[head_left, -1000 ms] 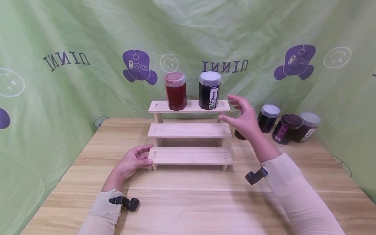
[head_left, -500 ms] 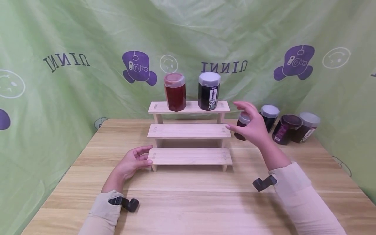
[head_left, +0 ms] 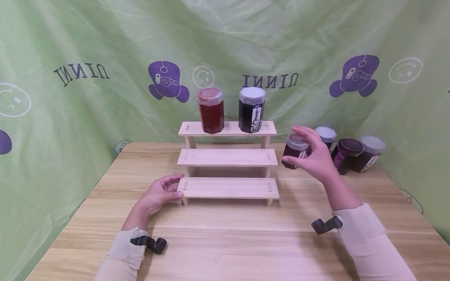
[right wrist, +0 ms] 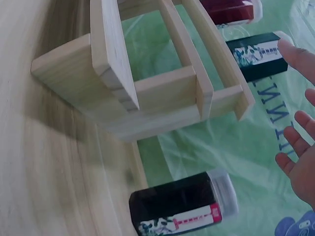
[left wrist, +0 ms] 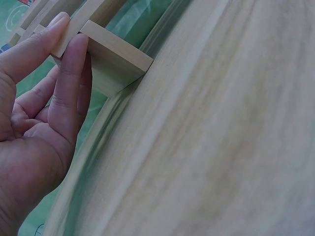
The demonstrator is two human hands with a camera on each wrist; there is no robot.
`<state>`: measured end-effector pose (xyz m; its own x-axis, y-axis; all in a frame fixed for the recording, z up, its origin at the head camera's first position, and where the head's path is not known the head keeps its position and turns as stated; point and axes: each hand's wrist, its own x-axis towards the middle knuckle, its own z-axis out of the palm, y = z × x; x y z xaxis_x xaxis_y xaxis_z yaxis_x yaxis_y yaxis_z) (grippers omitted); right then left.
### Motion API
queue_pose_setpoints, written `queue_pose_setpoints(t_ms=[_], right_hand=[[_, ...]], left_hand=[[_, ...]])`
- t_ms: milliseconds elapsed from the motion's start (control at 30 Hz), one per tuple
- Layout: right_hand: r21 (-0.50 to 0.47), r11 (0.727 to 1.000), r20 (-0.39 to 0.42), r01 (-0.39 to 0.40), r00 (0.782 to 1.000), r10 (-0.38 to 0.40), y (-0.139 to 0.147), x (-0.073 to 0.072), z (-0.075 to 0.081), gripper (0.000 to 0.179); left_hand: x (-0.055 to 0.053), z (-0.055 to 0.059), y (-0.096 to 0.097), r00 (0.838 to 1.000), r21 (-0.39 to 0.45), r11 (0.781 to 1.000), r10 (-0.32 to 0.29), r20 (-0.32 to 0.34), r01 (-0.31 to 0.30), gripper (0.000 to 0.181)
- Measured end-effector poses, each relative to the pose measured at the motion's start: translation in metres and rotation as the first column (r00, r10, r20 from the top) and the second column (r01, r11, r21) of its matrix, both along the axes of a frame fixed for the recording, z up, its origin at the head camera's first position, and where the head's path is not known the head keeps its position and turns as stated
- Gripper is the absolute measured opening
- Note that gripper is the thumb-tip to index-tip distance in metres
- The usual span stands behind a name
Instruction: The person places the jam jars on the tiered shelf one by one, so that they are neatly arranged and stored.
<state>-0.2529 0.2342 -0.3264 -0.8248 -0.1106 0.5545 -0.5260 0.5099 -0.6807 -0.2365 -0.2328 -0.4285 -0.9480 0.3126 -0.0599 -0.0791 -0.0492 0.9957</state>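
Note:
A light wooden three-step stand [head_left: 226,187] sits mid-table in the head view. My left hand [head_left: 159,195] grips the left end of its lowest step, with thumb and fingertips [left wrist: 74,46] at the board's corner in the left wrist view. My right hand [head_left: 318,160] is held with thumb and fingers spread, just above and in front of a dark jar [head_left: 294,145] with a whitish lid. In the right wrist view that jar [right wrist: 174,201] stands apart from the fingers. On the top step are a red jar [head_left: 212,117] and a dark white-lidded jar [head_left: 250,113].
Behind my right hand stand a white-lidded jar [head_left: 327,133], a dark-lidded jar [head_left: 346,154] and another pale-lidded jar [head_left: 369,154]. A green printed cloth [head_left: 116,105] hangs behind the wooden table [head_left: 225,242]. The two lower steps bear no jars.
My right hand has moved right and down, from beside the jar on the top step to the dark jar on the table. My left hand stays on the stand.

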Motion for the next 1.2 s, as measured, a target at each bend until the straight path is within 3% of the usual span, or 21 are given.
queue_pose_setpoints(t_ms=[567, 800, 1200], right_hand=[[-0.047, 0.996, 0.068, 0.078, 0.995, -0.074, 0.029, 0.003, -0.016, 0.077], [-0.083, 0.994, 0.070, 0.076, 0.995, -0.070, 0.036, 0.002, -0.023, 0.068], [-0.049, 0.990, 0.162, 0.136, 0.979, -0.126, 0.047, -0.013, -0.038, 0.083]], left_hand=[[0.000, 0.000, 0.000, 1.000, -0.005, 1.000, -0.001, 0.006, 0.001, 0.075], [0.000, -0.001, -0.001, 1.000, 0.005, 1.000, -0.010, 0.007, 0.010, 0.073], [0.001, 0.000, 0.001, 1.000, 0.022, 1.000, -0.011, 0.015, 0.011, 0.075]])
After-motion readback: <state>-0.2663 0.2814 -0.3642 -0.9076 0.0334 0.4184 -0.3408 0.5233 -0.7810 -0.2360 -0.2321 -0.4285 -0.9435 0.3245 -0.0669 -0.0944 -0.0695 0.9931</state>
